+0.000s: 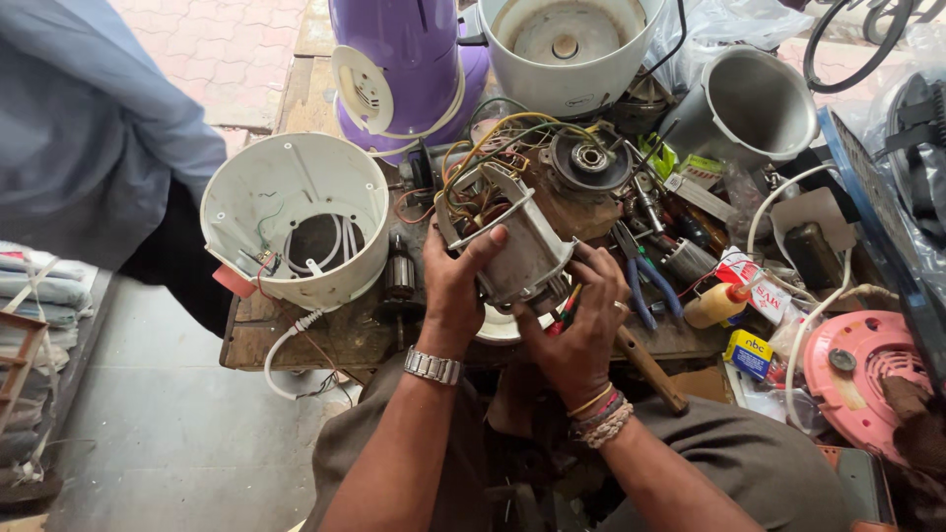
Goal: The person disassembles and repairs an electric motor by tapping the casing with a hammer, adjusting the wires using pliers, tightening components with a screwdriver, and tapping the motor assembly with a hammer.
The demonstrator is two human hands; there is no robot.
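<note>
Where the person's 2 hands meet over the near edge of the counter, much of the grey metal motor housing is covered by fingers, so its underside cannot be made out. Left hand wraps its left side with the thumb across the top; right hand cups it from below and right, fingers curled closed around it. Yellow and green wires loop out of its far end into a tangle too dense to follow. Just left sits a white round plastic shell, open upward, holding coiled white cable and a dark hole in its floor. Farther back, a white pot is cut off by the top edge, and a grey metal jar lies tilted, hollow. Blue-handled pliers lie beside the right hand.
</note>
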